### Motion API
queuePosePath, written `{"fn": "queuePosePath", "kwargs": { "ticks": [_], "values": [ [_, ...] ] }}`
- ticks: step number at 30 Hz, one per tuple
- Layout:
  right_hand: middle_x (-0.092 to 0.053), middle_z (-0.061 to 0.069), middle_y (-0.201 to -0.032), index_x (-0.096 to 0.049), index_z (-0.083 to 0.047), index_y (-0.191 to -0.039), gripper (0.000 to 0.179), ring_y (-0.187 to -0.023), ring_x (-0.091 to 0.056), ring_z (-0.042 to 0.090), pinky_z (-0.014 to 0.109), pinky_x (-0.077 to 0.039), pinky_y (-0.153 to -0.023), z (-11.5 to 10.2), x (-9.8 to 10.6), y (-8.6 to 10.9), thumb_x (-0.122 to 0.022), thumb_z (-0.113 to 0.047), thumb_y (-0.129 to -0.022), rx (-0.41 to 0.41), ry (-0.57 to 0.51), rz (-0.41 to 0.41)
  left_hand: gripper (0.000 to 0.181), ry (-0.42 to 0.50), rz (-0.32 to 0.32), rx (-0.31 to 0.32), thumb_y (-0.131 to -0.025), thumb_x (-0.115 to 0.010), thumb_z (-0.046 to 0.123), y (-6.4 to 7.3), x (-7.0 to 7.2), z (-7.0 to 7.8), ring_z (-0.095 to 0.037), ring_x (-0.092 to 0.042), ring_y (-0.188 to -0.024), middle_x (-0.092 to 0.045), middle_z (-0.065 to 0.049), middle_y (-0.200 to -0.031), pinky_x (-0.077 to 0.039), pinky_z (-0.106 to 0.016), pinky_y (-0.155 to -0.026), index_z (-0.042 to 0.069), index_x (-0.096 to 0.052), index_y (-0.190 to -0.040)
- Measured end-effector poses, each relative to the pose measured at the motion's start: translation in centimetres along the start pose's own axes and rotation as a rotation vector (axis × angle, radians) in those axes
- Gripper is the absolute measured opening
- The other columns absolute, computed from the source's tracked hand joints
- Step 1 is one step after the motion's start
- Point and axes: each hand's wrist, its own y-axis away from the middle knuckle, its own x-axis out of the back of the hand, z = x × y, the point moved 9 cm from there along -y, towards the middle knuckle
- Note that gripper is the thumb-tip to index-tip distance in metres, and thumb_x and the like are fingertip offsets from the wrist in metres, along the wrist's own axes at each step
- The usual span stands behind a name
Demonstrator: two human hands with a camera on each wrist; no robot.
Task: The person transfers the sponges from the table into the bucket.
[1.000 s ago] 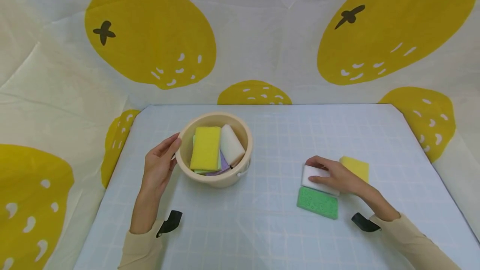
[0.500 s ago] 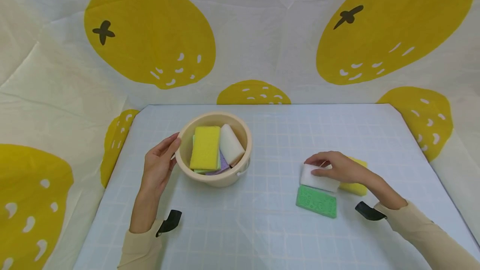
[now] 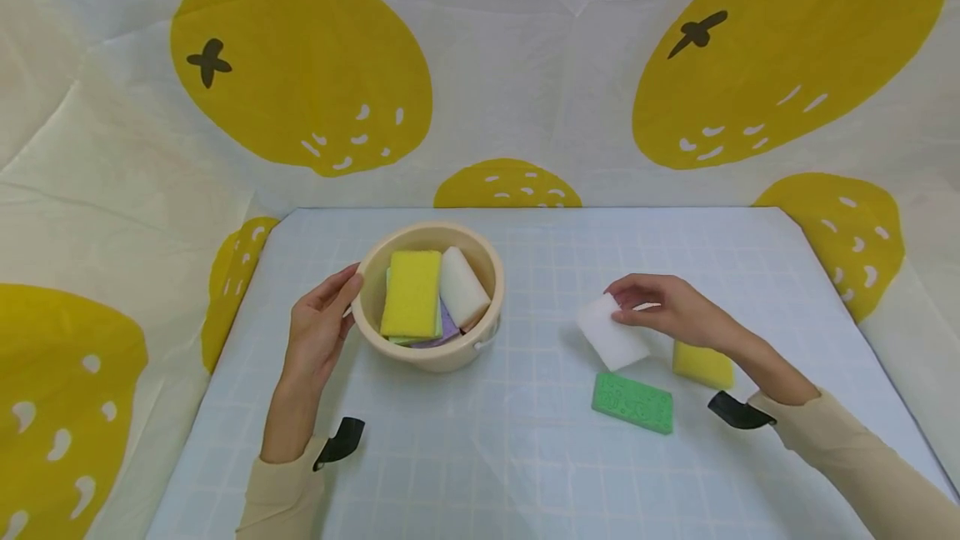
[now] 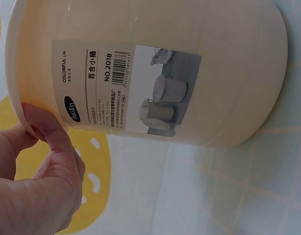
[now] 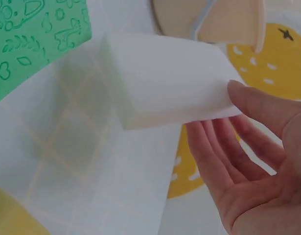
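A round beige plastic bucket (image 3: 428, 354) holding sponges stands on the pale gridded table (image 3: 525, 457); the left hand (image 3: 318, 332) rests relaxed against its rim. The right hand (image 3: 663, 307) pinches a white rectangular foam sponge (image 3: 611, 333), lifted above the table, near a green embossed sponge (image 3: 632, 402).

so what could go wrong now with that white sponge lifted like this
The right hand pinches the white sponge by one end only, so it could slip and drop onto the green sponge. The bucket already holds several sponges, so another may sit high or tumble out. The left hand only rests against the rim, so a knock might shift it.
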Motion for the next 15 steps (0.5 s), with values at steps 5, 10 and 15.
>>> {"fn": "queuePosePath", "kwargs": {
  "ticks": [5, 10, 15],
  "values": [
    [-0.072, 0.005, -0.112, -0.069, -0.006, -0.125, 0.035, -0.101, -0.068, 0.019, 0.017, -0.056, -0.089, -0.9, 0.6, -0.6, -0.079, -0.016, -0.093, -0.008, -0.036, 0.045, 0.059, -0.007, 0.003, 0.008, -0.091, -0.081, 0.025, 0.0, 0.0, -0.1, -0.009, -0.066, -0.114, -0.069, 0.000, -0.127, -0.056, -0.023, -0.093, 0.002, -0.061, -0.141],
    [-0.072, 0.006, -0.108, -0.068, -0.006, -0.124, 0.035, -0.099, -0.069, 0.018, 0.019, -0.057, -0.086, -2.1, 1.2, -1.2, -0.079, -0.017, -0.093, -0.018, -0.089, 0.068, 0.059, -0.008, 0.007, 0.007, -0.090, -0.081, 0.025, 0.0, 0.0, -0.1, -0.010, -0.066, -0.114, -0.068, -0.001, -0.127, -0.055, -0.023, -0.093, 0.002, -0.061, -0.141],
    [-0.071, 0.010, -0.107, -0.066, -0.006, -0.126, 0.037, -0.098, -0.070, 0.019, 0.025, -0.060, -0.084, -2.9, 1.3, -1.8, -0.079, -0.019, -0.094, -0.061, -0.150, 0.071, 0.059, -0.009, 0.007, 0.005, -0.090, -0.081, 0.024, 0.0, 0.0, 0.0, -0.010, -0.066, -0.115, -0.068, -0.001, -0.128, -0.055, -0.024, -0.094, 0.001, -0.060, -0.141]
  ]
}}
